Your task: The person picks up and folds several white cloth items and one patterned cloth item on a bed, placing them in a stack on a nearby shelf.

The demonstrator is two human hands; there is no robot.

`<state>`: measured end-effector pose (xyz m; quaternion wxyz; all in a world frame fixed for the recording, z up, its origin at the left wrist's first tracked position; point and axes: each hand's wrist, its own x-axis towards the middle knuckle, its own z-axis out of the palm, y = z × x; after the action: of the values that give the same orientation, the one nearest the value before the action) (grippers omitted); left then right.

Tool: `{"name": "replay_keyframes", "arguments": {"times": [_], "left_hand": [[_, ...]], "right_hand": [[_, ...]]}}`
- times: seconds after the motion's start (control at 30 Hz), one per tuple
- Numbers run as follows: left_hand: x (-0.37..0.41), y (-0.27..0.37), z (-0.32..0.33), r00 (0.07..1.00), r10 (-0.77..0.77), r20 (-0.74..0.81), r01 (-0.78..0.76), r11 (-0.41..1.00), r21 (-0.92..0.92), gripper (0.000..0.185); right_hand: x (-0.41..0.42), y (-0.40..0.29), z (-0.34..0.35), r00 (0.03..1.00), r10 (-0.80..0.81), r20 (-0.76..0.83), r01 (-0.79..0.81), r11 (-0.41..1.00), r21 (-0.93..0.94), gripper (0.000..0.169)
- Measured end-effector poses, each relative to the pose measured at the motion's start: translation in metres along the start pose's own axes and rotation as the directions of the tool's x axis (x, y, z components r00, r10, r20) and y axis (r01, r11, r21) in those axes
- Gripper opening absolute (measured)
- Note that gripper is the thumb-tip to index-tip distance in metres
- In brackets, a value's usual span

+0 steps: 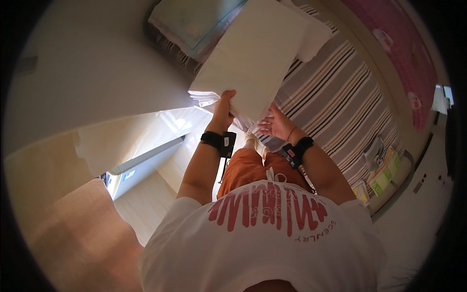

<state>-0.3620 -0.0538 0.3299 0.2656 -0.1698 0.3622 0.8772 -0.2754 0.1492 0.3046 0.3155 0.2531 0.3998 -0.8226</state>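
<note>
A large folded white cloth (255, 54) lies before me in several layers, over the near edge of a bed. My left hand (224, 109) grips its near left part, thumb on top and fingers beneath the layers. At the cloth's near right corner is my right hand (277, 124), its fingers spread, the fingertips at or just behind the edge; whether they touch it I cannot tell. Under the cloth's far right side a pale cloth (315, 36) sticks out. Both wrists bear black strapped devices.
A grey striped bedsheet (339, 98) covers the bed. Folded pale green and pink bedding (197, 25) lies at the far left. Small packets and cloths (383, 168) are at the right edge. A pink patterned panel (408, 54) curves beyond; a pale wall (109, 73) stands left.
</note>
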Motion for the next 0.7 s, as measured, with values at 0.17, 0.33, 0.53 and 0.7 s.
{"name": "replay_keyframes", "arguments": {"times": [0.17,0.33,0.53,0.7], "left_hand": [[-0.051,0.061,0.042,0.968,0.152,0.2,-0.168,0.983,0.068,0.037],[-0.146,0.089,0.003,0.963,0.207,0.172,-0.228,0.967,0.112,0.04],[-0.207,0.066,-0.072,0.992,0.081,-0.096,-0.078,0.997,0.03,0.049],[-0.187,0.016,-0.099,0.99,0.083,-0.114,-0.048,0.959,0.28,0.048]], "right_hand": [[-0.015,-0.053,0.062,0.924,-0.327,0.2,0.301,0.942,0.149,0.1],[-0.026,-0.117,0.047,0.852,-0.52,0.06,0.424,0.754,0.501,0.086],[0.044,-0.078,-0.031,0.863,-0.448,-0.234,0.499,0.825,0.264,0.058],[0.103,-0.074,-0.109,0.822,-0.372,-0.431,0.258,0.918,-0.3,0.053]]}}
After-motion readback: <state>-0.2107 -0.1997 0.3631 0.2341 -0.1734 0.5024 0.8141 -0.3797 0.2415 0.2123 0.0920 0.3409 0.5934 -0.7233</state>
